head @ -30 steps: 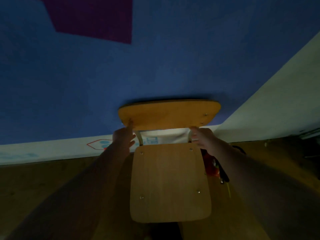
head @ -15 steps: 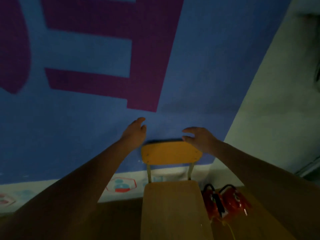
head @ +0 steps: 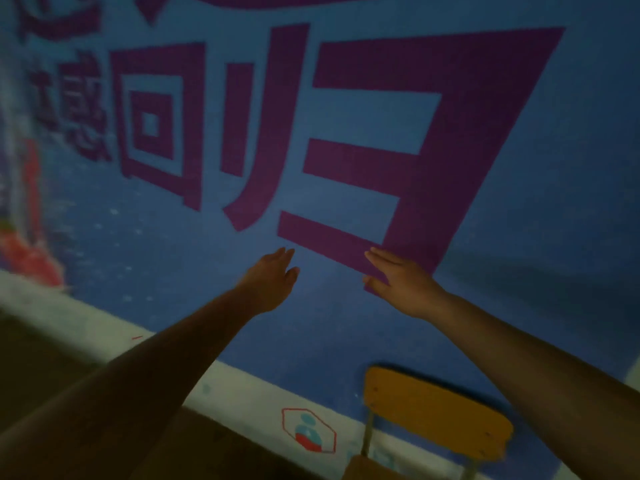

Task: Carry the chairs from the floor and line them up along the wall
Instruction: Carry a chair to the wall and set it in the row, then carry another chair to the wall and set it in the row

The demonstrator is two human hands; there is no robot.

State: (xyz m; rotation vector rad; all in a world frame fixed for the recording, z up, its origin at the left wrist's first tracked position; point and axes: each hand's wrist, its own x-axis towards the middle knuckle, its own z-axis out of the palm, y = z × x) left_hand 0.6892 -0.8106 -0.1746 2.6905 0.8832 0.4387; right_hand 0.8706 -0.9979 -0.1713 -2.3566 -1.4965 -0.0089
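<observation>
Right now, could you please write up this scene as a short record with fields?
wall: blue with large purple characters, pale strip along its foot
left hand: open, fingers straight, raised before the wall, holding nothing
right hand: open, raised likewise, holding nothing
chair: yellow-brown backrest at lower right, close to the wall, below both hands, untouched
hexagon mark: on the strip, left of the chair

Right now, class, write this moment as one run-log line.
left hand: open, empty | right hand: open, empty | chair: by wall, not held
</observation>
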